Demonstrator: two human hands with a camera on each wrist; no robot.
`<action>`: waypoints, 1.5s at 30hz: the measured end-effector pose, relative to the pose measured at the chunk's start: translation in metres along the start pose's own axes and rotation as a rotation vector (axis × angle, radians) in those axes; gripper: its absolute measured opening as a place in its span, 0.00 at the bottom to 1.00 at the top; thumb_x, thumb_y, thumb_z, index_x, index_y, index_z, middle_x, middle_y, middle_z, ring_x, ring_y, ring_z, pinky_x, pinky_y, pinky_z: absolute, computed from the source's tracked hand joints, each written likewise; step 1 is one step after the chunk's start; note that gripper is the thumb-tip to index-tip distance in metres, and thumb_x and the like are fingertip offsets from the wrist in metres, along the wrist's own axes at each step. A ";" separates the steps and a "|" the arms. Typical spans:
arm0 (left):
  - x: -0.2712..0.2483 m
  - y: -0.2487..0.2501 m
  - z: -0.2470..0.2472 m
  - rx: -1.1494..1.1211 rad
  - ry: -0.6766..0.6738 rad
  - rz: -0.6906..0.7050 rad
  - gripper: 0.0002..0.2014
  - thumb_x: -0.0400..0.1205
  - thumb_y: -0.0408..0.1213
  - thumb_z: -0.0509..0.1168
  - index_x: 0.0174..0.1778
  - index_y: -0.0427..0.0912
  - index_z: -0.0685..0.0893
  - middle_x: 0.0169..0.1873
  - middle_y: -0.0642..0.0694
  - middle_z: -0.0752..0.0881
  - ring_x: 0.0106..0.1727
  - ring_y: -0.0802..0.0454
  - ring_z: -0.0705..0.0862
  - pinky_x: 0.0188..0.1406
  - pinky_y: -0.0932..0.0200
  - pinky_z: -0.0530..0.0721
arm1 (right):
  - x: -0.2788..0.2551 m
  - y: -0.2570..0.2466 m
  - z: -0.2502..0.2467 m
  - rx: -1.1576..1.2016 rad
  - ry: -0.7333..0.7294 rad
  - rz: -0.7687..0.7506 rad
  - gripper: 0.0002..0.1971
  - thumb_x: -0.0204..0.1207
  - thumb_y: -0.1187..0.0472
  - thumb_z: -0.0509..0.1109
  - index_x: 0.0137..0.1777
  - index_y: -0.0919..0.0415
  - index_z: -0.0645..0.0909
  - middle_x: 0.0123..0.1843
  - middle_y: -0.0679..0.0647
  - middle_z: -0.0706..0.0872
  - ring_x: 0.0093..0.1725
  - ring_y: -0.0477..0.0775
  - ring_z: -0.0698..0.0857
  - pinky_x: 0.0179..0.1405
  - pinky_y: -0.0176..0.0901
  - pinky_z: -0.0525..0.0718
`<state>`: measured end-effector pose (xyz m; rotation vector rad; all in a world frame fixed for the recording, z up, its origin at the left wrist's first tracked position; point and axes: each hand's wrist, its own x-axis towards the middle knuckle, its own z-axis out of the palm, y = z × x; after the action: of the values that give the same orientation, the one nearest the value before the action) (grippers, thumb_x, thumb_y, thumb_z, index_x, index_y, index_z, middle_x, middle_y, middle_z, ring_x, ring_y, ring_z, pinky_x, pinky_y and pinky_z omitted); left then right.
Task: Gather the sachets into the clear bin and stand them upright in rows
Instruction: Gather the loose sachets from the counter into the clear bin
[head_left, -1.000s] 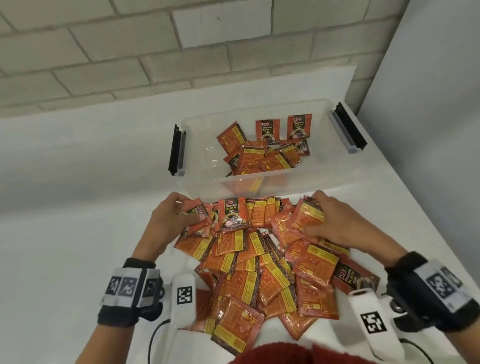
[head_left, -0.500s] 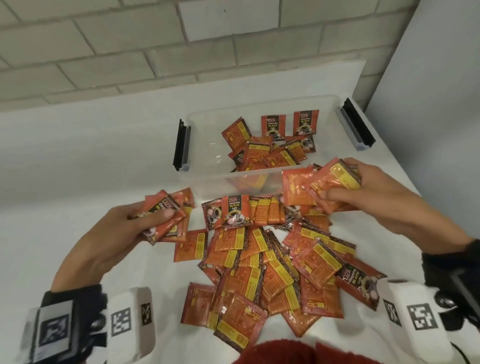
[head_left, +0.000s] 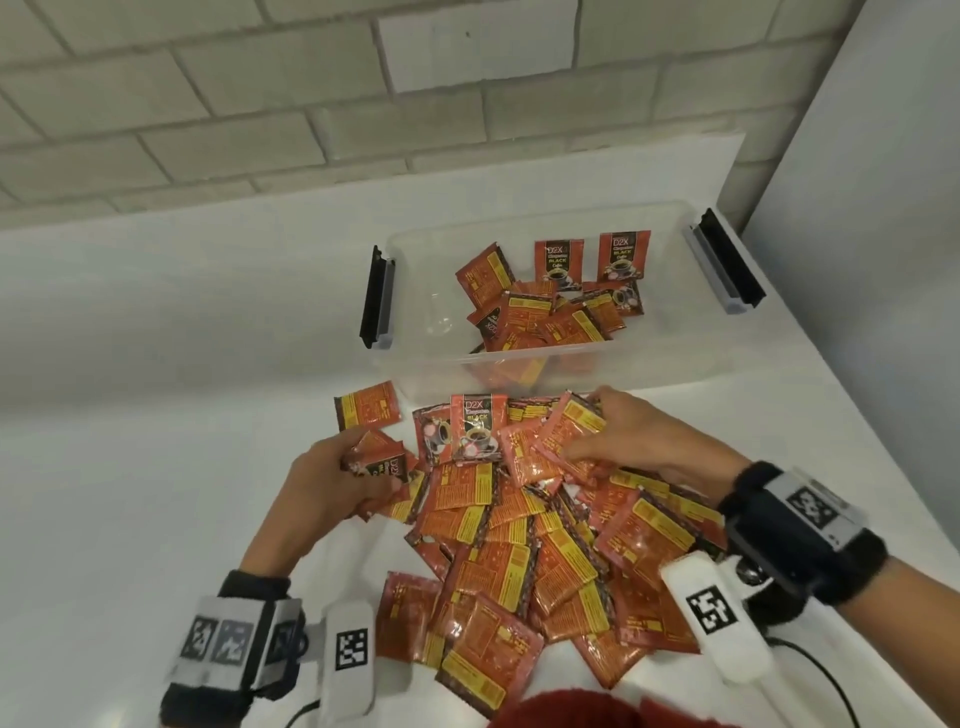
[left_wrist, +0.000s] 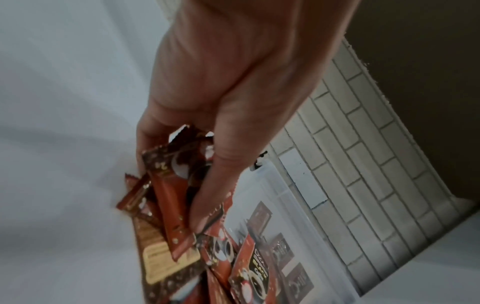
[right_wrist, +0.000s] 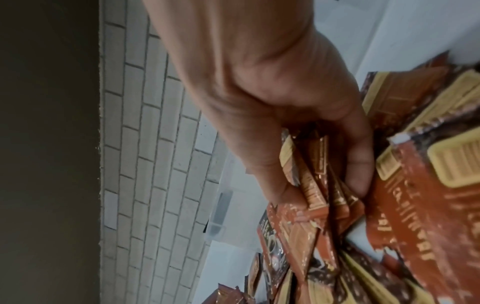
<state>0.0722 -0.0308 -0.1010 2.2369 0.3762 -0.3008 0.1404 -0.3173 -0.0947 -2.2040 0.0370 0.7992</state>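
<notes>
Orange and black sachets lie in a loose pile (head_left: 519, 545) on the white table in front of the clear bin (head_left: 649, 358). More sachets (head_left: 550, 312) lie jumbled inside the bin, and two stand against its far wall. My left hand (head_left: 371, 470) grips a small bunch of sachets (left_wrist: 171, 205) at the pile's far left edge. At the far right of the pile, just before the bin's front wall, my right hand (head_left: 582, 441) grips several sachets (right_wrist: 317, 185). One sachet (head_left: 366, 410) lies alone to the left of the pile.
The bin has black latch handles at its left end (head_left: 376, 299) and right end (head_left: 727, 265). A brick wall runs behind the table and a grey panel (head_left: 857, 208) stands at the right. The table edge (head_left: 831, 493) slants down the right side.
Both hands, raised with sachets half a second ago, have come back down onto the far edge of the pile, still holding sachets. One sachet now lies alone left of the pile.
</notes>
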 end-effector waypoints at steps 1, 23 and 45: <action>0.002 0.000 -0.001 0.023 -0.002 0.012 0.11 0.73 0.31 0.77 0.48 0.45 0.86 0.33 0.52 0.89 0.24 0.62 0.84 0.20 0.73 0.75 | 0.001 0.000 0.001 0.009 0.006 -0.010 0.27 0.65 0.52 0.80 0.61 0.53 0.74 0.53 0.52 0.87 0.50 0.53 0.88 0.54 0.57 0.88; 0.087 -0.008 -0.041 0.036 -0.033 -0.069 0.39 0.70 0.33 0.79 0.76 0.51 0.70 0.64 0.44 0.79 0.58 0.45 0.82 0.41 0.60 0.81 | -0.049 -0.025 -0.086 0.276 0.026 -0.195 0.17 0.71 0.69 0.75 0.59 0.57 0.81 0.49 0.57 0.92 0.46 0.53 0.91 0.42 0.37 0.89; 0.100 0.177 -0.029 -0.093 -0.443 0.139 0.17 0.73 0.32 0.74 0.59 0.44 0.86 0.48 0.47 0.91 0.47 0.52 0.89 0.41 0.63 0.87 | 0.046 -0.047 -0.111 0.235 -0.009 -0.073 0.26 0.71 0.73 0.76 0.67 0.57 0.77 0.57 0.56 0.89 0.56 0.55 0.88 0.57 0.53 0.88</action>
<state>0.2324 -0.1002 0.0078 2.0218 -0.0029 -0.6721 0.2494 -0.3498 -0.0332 -1.9685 0.0437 0.7263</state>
